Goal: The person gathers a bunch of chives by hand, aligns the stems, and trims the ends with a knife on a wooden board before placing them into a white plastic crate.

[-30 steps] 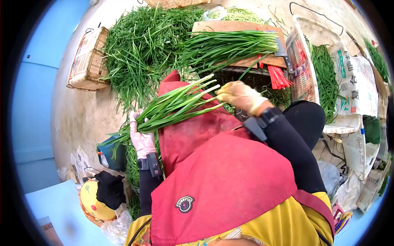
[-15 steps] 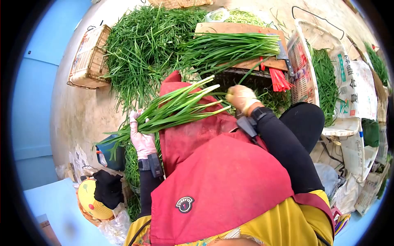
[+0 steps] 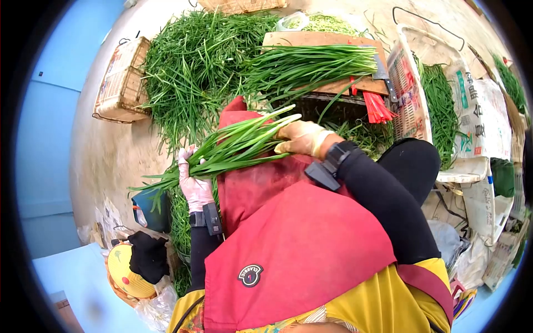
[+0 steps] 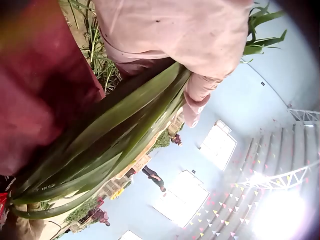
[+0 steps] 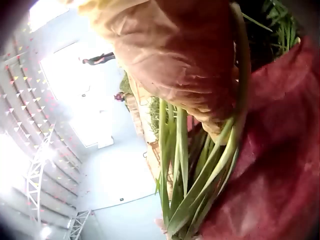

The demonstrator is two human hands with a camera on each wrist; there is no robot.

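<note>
A loose bunch of garlic chives (image 3: 239, 145) lies slantwise over the red apron (image 3: 266, 183), pale stem ends up and to the right. My left hand (image 3: 195, 187), in a pale pink glove, grips the leafy part with its thumb up. The left wrist view has the flat leaves (image 4: 120, 120) running out from under the curled left fingers. At the stem end, my right hand (image 3: 306, 137), in a yellowish glove, pinches stems between thumb and fingers. In the right wrist view its curled fingers cover part of the stems (image 5: 210, 175).
Ahead stands a wooden board (image 3: 311, 39) with a laid-out chive bundle (image 3: 316, 64), a knife (image 3: 381, 67) and red strips (image 3: 378, 108). Left of it spreads a big chive heap (image 3: 205, 61) beside a wicker basket (image 3: 121, 89). A white crate (image 3: 408, 91) stands right.
My right hand pulled away right from the stem ends, then came back left onto them. My left hand keeps its grip nearly in place.
</note>
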